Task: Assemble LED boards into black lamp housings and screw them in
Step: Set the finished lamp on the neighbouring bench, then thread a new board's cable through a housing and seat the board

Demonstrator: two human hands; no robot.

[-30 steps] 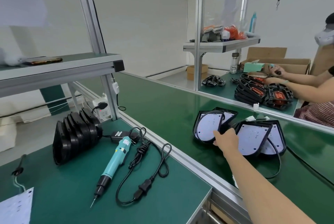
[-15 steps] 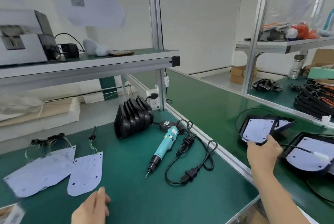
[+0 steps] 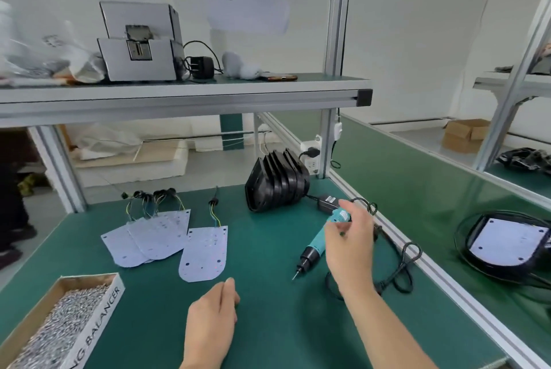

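The teal electric screwdriver (image 3: pixel 315 245) is gripped near its cord end by the right hand (image 3: pixel 350 245), probably to be lifted for screwing. The left hand (image 3: pixel 210 324) is laid flat and relaxed on the green desk (image 3: pixel 262 231), near the white flat LED boards (image 3: pixel 205 252). The black plastic lamp housings (image 3: pixel 277 186) are stacked behind.

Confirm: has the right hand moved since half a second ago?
Yes. The right hand came leftward across the rail, from the conveyor to the screwdriver on the bench.

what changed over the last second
The right hand let go of the filled housing on the belt and swung left to the teal screwdriver, grip unclear. The left hand came into view on the mat. Screwdriver, LED boards and housing stack stayed put.
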